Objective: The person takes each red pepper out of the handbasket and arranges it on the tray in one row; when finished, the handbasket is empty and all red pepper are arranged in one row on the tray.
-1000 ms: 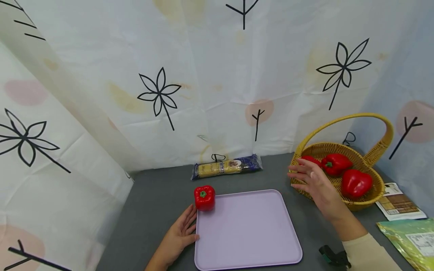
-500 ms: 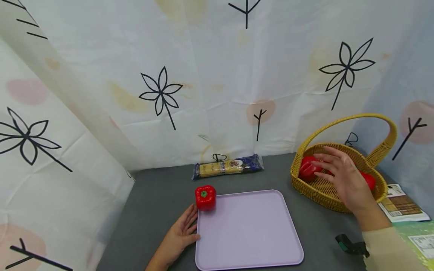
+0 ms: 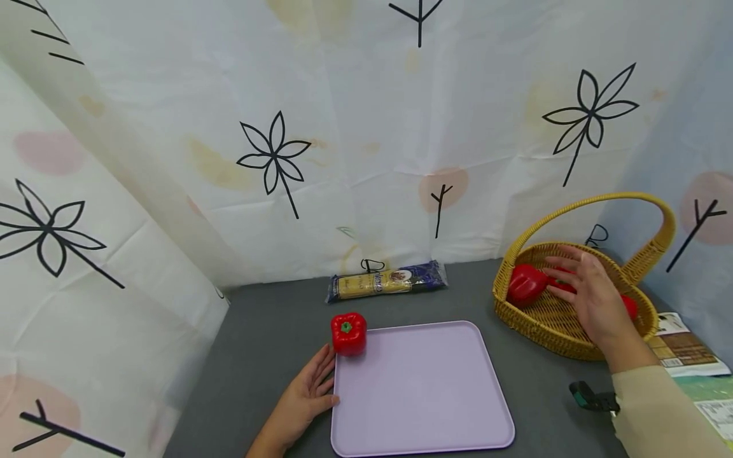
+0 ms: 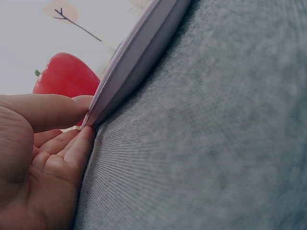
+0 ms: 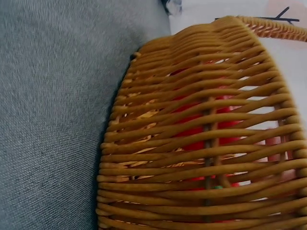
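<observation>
A red bell pepper [image 3: 349, 334] stands on the far left corner of a pale purple tray [image 3: 424, 388], green stem facing up. My left hand [image 3: 298, 401] is at the tray's left edge; in the left wrist view its thumb and a fingertip pinch the rim. My right hand [image 3: 595, 299] is over a yellow wicker basket [image 3: 550, 337], fingers spread and loosely bent, holding nothing that I can see. Inside lie red bell peppers: one at the left [image 3: 525, 286], others partly hidden behind the hand. Through the weave [image 5: 206, 143], the right wrist view shows red and some fingers.
A blue-and-yellow packet of noodles [image 3: 386, 282] lies at the back against the printed curtain [image 3: 366, 159]. Right of the basket are a white-and-brown packet [image 3: 684, 343] and a green bag [image 3: 712, 401]. A black strap [image 3: 592, 397] is by the right sleeve.
My right hand has moved right, from the basket's left rim to over its inside, uncovering the left pepper. The left hand, tray and pepper on it stay put.
</observation>
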### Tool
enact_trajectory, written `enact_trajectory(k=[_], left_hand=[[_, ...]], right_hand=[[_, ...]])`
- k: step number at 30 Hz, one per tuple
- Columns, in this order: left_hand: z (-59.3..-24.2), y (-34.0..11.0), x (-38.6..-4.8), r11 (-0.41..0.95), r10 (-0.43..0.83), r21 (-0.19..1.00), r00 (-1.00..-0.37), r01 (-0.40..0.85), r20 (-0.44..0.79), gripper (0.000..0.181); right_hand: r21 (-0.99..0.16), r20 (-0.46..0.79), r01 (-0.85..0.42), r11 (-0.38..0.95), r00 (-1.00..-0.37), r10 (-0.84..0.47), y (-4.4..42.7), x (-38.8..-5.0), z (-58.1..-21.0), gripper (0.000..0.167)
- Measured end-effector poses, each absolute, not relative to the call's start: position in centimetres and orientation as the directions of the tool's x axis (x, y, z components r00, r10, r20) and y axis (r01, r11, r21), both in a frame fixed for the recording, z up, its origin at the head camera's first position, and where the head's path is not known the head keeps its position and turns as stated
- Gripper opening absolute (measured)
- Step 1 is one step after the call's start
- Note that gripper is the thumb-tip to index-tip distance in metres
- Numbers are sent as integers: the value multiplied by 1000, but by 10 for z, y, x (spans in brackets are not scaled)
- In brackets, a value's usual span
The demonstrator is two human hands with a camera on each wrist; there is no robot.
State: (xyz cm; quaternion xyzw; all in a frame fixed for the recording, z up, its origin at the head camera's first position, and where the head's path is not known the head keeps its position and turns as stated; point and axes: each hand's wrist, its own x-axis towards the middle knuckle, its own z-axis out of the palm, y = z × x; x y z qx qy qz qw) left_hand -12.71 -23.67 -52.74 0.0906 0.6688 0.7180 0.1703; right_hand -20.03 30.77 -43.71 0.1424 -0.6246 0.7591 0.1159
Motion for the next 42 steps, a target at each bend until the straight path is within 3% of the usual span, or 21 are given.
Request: enact_trajectory(k=[6, 13, 21, 26, 33, 42], left_hand=[[-527, -236, -127, -46, 365, 991, -926, -122, -97, 106], [-528, -235, -128, -50, 379, 991, -921, -120, -93, 106], [-529, -236, -127, -45, 374, 992, -923, -119, -94, 106], [-530, -236, -127, -45, 374, 991, -922, -126, -100, 106], [-529, -236, -127, -39, 366, 992, -925, -122, -99, 106], [-529, -237, -127, -48, 369, 992, -925, -115, -89, 106]], right_hand=[[-981, 192, -192, 13, -980, 53, 314, -216, -446, 28], [-978, -27, 31, 207, -999, 23, 311, -226, -448, 89], [-916, -234, 214, 339, -972, -19, 308, -229, -447, 109], [-879, -260, 232, 417, -966, -9, 307, -229, -450, 104], [-857, -141, 107, 504, -989, -30, 306, -229, -457, 84], [-898, -73, 28, 439, -994, -86, 302, -230, -458, 74]])
